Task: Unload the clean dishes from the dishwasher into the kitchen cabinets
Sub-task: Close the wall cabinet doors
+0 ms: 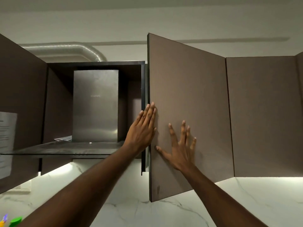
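Note:
A brown upper cabinet door [188, 95] stands swung out towards me, its free edge at the centre of the view. My left hand [141, 128] lies with straight fingers along that free edge, fingertips on the door. My right hand [179, 145] presses flat on the door's front face, fingers spread. Neither hand holds a dish. Behind the edge, the open cabinet [91, 66] shows a steel extractor housing [95, 105] standing on a dark shelf [65, 149]. No dishes or dishwasher are in view.
Another brown door [19, 95] hangs open at the left with a paper sheet [6, 141] on it. Closed cabinet fronts [262, 115] fill the right. A silver duct [65, 49] runs above. A marble backsplash [147, 210] lies below, and a green cap [15, 221] sits bottom left.

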{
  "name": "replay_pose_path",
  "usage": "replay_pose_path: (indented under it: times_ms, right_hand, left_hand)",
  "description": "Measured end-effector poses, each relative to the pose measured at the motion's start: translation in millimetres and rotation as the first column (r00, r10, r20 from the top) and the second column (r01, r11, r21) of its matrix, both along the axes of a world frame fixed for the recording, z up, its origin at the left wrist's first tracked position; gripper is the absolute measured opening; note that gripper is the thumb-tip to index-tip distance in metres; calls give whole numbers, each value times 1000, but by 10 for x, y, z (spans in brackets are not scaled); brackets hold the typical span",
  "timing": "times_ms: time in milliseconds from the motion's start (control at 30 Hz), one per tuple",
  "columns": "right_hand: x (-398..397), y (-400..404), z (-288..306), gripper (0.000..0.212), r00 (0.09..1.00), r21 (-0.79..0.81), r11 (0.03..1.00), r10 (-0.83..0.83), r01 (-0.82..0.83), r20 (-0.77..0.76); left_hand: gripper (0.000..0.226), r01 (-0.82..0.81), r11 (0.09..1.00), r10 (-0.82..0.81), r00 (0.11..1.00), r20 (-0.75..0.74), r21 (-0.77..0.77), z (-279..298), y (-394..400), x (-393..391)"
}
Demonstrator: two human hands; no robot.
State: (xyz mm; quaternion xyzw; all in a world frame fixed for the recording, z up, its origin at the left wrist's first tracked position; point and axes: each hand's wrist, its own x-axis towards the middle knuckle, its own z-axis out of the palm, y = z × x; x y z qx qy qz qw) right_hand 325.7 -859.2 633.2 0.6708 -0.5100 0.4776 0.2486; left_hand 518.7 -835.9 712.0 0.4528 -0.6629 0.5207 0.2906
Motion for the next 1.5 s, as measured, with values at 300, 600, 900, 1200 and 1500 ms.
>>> replay_pose_path:
  times_ms: [300,600,900,1200,1500]
  right_hand:
    - [132,-635,-42,114,997,80,994,-72,75,-41]
    - [309,-1254,4,126,982,76,988,-120,132,-149]
    - [115,-1781,-118,90,959,-157,977,-178,145,-221]
    - [139,-2226,-199,90,960,-229,958,-215,172,-178]
    - [136,-2160,-226,86,961,-271,949,-215,163,-175]
  left_hand:
    - [128,-157,970,183,974,-134,184,-83,-506,-19]
    - [113,118,974,-26,904,-427,191,-378,-1248,-214]
    - [95,203,978,-134,788,-601,49,-749,-1985,-311]
    - [95,236,972,-206,796,-569,-21,-784,-2363,-218]
    - [88,244,969,-233,844,-483,-41,-860,-2389,-180]
